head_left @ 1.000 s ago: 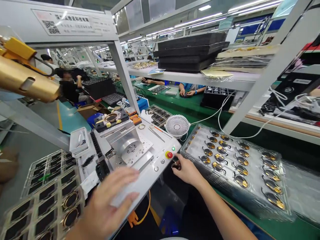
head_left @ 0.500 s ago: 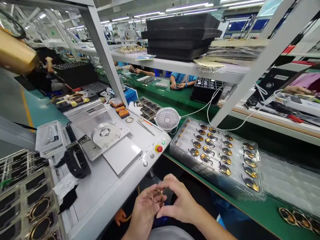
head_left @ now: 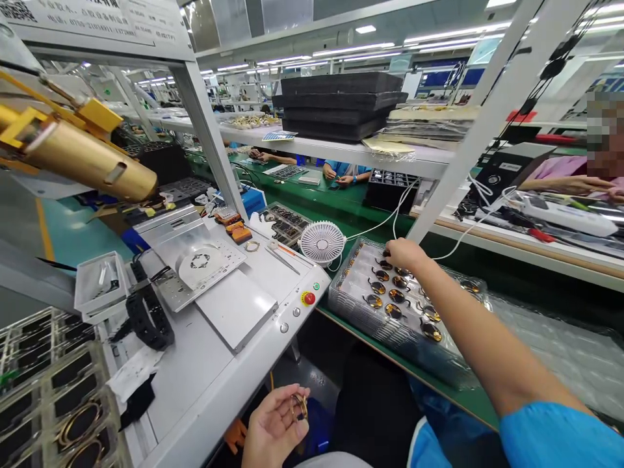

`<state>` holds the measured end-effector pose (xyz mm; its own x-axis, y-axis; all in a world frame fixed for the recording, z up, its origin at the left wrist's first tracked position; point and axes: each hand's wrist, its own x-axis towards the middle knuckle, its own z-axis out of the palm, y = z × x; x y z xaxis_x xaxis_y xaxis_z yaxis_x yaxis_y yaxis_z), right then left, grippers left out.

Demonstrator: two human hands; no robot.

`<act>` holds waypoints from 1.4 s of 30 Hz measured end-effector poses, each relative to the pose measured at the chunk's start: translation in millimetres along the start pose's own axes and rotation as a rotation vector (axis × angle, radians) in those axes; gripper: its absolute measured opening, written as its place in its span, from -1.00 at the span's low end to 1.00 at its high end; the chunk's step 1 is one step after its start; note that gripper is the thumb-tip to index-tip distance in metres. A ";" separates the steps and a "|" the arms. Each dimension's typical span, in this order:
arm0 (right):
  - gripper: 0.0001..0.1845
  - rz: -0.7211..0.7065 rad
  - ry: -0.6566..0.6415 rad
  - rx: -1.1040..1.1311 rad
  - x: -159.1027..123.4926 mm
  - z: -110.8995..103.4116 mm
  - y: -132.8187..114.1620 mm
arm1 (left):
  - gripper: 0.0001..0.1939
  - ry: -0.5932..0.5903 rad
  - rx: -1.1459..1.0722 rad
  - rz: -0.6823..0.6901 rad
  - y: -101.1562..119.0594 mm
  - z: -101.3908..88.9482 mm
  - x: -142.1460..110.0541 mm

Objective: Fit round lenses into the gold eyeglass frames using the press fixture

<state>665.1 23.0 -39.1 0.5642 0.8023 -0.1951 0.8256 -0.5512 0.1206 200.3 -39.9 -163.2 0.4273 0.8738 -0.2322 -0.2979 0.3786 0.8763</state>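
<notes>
In the head view, our left hand is curled narrow, holding a small gold ring in its fingers, just beside the white bench. Our right hand, fingers bunched, is over the far corner of a clear tray of gold rings, near a white fan; we cannot tell whether it holds anything.

Green bench: we have a clear plastic tray of gold-rimmed pieces.
White machine deck: we have an aluminium plate and tweezers.
</notes>
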 end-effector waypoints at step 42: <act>-0.63 -0.941 0.088 1.086 -172.3 48.0 -183.4 | 0.16 -0.496 0.178 -0.155 74.3 -2.5 27.1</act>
<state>415.9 -25.1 -74.3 -0.1440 0.9488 0.2812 0.4911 0.3152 -0.8121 187.7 12.6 -105.4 0.8188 0.5467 -0.1753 -0.0685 0.3962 0.9156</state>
